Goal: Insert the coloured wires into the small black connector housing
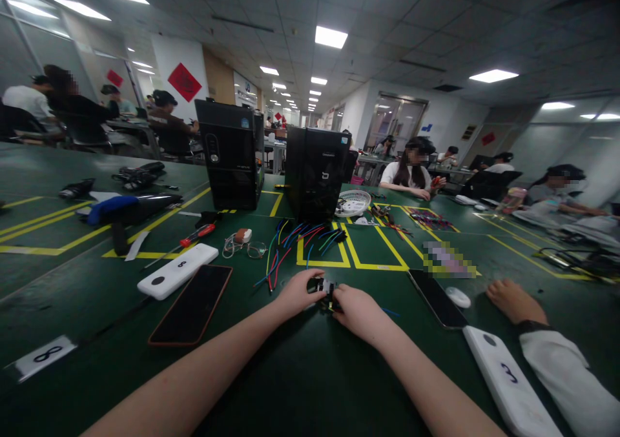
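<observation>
My left hand [298,290] and my right hand [359,312] meet over the green table [300,372], both pinched on a small black connector part [323,288] held between them. Thin coloured wire ends show under my right hand. Just beyond lies a bundle of coloured wires [300,240] in red, blue, green and yellow, spread across a yellow-taped square.
A black phone [192,304] and a white power bank [177,271] lie at left, with a red screwdriver [196,235] and glasses [245,248]. Two black computer towers [232,153] stand behind. At right are another phone [436,298], a white power bank [508,382] and another person's hand [513,300].
</observation>
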Demonstrator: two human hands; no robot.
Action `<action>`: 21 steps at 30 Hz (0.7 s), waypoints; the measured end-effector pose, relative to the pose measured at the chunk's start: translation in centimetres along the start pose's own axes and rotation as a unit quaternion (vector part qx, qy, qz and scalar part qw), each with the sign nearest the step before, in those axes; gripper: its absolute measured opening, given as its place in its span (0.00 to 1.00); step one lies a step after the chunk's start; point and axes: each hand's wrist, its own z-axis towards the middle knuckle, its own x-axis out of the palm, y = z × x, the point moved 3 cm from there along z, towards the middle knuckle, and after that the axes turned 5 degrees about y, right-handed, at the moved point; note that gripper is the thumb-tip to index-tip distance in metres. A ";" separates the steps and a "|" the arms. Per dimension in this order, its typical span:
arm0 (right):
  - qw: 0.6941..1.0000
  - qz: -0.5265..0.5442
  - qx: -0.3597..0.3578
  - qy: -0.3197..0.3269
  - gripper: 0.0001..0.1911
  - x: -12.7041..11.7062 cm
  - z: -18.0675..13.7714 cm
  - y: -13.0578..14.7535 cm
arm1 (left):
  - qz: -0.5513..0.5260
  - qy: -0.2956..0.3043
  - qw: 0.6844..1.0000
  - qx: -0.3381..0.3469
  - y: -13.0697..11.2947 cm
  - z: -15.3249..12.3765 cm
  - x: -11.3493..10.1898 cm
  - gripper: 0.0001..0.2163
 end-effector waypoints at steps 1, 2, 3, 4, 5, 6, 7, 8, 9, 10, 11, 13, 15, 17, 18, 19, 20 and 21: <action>1.000 -0.017 0.006 0.001 0.12 0.3 0.1 0.3 | 0.000 0.001 1.000 0.001 0.0 0.0 0.0 0.22; 1.000 -0.028 0.008 0.000 0.13 0.5 0.2 0.6 | 0.001 0.001 1.000 0.003 0.0 0.0 0.0 0.21; 0.999 -0.036 0.008 -0.002 0.14 0.6 0.3 0.8 | 0.002 0.001 1.000 0.006 0.0 0.1 0.0 0.21; 0.999 -0.039 0.009 -0.004 0.15 0.7 0.3 0.9 | 0.002 0.001 1.000 0.009 0.0 0.1 0.0 0.21; 0.999 -0.040 0.011 -0.006 0.16 0.7 0.3 0.9 | 0.003 -0.001 1.000 0.012 0.1 0.1 0.1 0.21; 0.999 -0.040 0.017 -0.007 0.17 0.7 0.2 0.9 | 0.003 -0.003 1.000 0.014 0.1 0.1 0.1 0.20; 0.999 -0.039 0.026 -0.009 0.17 0.6 0.2 0.8 | 0.004 -0.007 1.000 0.016 0.1 0.1 0.1 0.20; 0.999 -0.037 0.034 -0.008 0.17 0.6 0.1 0.7 | 0.006 -0.011 1.000 0.019 0.1 0.1 0.1 0.20; 0.999 -0.036 0.040 -0.004 0.17 0.6 0.1 0.6 | 0.011 -0.016 1.000 0.021 0.1 0.1 0.0 0.19; 0.999 -0.034 0.040 0.002 0.16 0.6 0.1 0.7 | 0.016 -0.020 0.999 0.023 0.0 0.0 0.0 0.18; 0.999 -0.030 0.035 0.008 0.16 0.7 0.2 0.7 | 0.023 -0.025 0.999 0.024 0.0 0.0 0.0 0.17; 0.999 -0.024 0.022 0.019 0.15 1.0 0.3 1.0 | 0.034 -0.031 0.999 0.025 -0.2 0.0 -0.1 0.15; 0.999 -0.019 0.020 0.023 0.15 1.3 0.4 1.2 | 0.038 -0.034 0.998 0.025 -0.3 0.0 -0.2 0.14; 0.999 -0.010 0.021 0.023 0.15 1.4 0.4 1.2 | 0.037 -0.034 0.998 0.027 -0.4 0.0 -0.2 0.14; 1.000 -0.001 0.016 0.021 0.15 1.3 0.4 1.2 | 0.037 -0.033 0.998 0.029 -0.5 0.0 -0.2 0.13; 1.000 0.011 0.007 0.014 0.14 1.2 0.4 1.1 | 0.037 -0.032 0.998 0.032 -0.5 0.0 -0.3 0.13; 1.000 0.022 -0.001 0.001 0.14 0.9 0.3 1.0 | 0.039 -0.032 0.998 0.034 -0.5 0.0 -0.3 0.13; 0.999 0.033 -0.002 -0.021 0.13 0.5 0.3 0.7 | 0.042 -0.033 0.998 0.034 -0.5 0.0 -0.3 0.12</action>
